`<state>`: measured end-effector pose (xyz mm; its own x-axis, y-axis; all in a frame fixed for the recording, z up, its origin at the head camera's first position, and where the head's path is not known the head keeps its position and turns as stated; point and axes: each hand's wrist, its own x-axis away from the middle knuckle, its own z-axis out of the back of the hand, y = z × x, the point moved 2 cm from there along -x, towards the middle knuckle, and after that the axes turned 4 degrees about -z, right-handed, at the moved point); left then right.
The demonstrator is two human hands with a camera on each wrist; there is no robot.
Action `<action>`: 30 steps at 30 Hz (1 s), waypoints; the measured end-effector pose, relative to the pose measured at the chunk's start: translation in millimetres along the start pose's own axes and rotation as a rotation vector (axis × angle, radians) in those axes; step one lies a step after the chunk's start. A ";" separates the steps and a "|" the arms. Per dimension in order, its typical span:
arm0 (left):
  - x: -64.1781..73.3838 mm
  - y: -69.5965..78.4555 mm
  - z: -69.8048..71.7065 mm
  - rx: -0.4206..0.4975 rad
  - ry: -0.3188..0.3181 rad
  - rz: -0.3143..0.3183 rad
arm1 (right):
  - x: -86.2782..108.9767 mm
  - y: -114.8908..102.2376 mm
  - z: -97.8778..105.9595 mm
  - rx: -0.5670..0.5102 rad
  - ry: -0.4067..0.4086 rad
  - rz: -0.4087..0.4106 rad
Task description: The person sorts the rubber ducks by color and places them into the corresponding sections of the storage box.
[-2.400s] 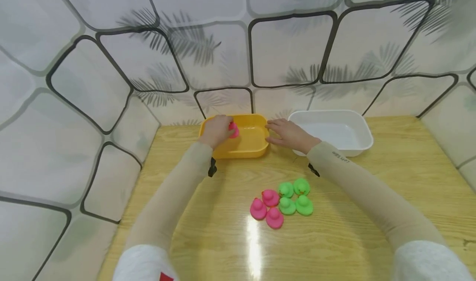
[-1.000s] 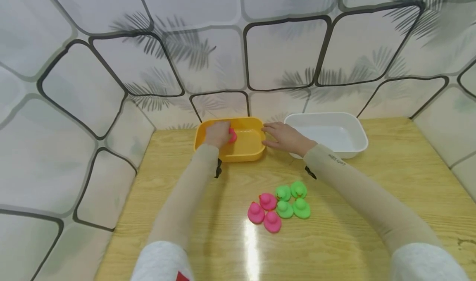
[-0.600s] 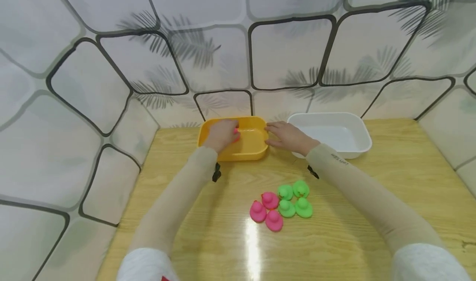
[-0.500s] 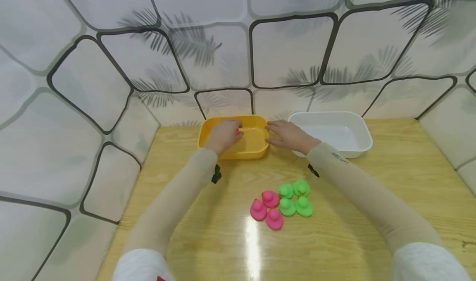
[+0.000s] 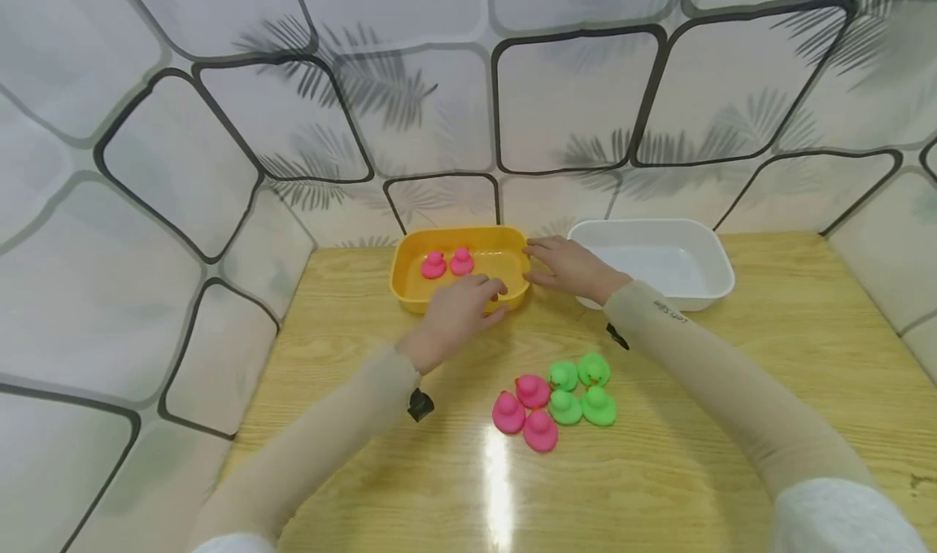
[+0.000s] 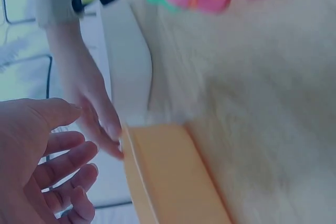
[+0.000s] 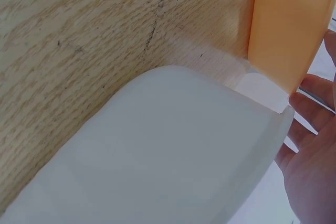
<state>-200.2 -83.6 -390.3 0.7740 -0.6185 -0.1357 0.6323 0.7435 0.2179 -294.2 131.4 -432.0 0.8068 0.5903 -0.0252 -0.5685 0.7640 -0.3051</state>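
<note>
So the left hand [image 5: 457,313] wasn't holding anything, fingers loose and a bit bent, hanging over the front edge of the yellow tub [image 5: 501,267]. Couldn't tell if it actually touched the rim. Two pink ducks [image 5: 433,266] sat inside that tub, side by side toward the back left, just beyond the hand.

The right hand [image 5: 574,268] had no grip on anything either: fingers pretty much stretched out, tips at the yellow tub's right end, with the palm over the near left corner of the white tub [image 5: 655,260]. The two tubs stood next to each other at the back of the table [image 5: 695,423], up near a stone-print backdrop [image 5: 574,102].

Closer to the person, three more pink ducks [image 5: 541,431] were bunched on the wood, right beside four green ducks [image 5: 599,407] in a rough square.
</note>
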 end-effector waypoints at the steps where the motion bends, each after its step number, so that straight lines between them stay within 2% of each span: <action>1: 4.1 3.6 -0.9 0.006 0.006 -0.006 | 0.3 -0.4 -0.1 -0.003 -0.003 -0.003; 8: 32.2 23.5 -9.5 0.050 0.013 -0.024 | 2.9 -4.7 0.4 -0.019 -0.001 -0.005; 16: 55.6 39.3 -18.9 0.056 0.003 -0.031 | 6.9 -5.0 1.1 -0.033 0.004 -0.005; 23: 72.6 45.8 -30.9 0.074 -0.043 0.007 | 5.2 -1.9 -0.5 -0.030 0.013 -0.003; 30: 88.5 46.6 -55.7 0.047 -0.042 0.060 | 5.4 -1.6 -1.1 -0.038 0.013 -0.002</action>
<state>-100.4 -89.5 -446.0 0.8080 -0.5836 -0.0810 0.5815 0.7677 0.2693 -288.8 133.1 -432.7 0.8103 0.5849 -0.0367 -0.5603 0.7547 -0.3412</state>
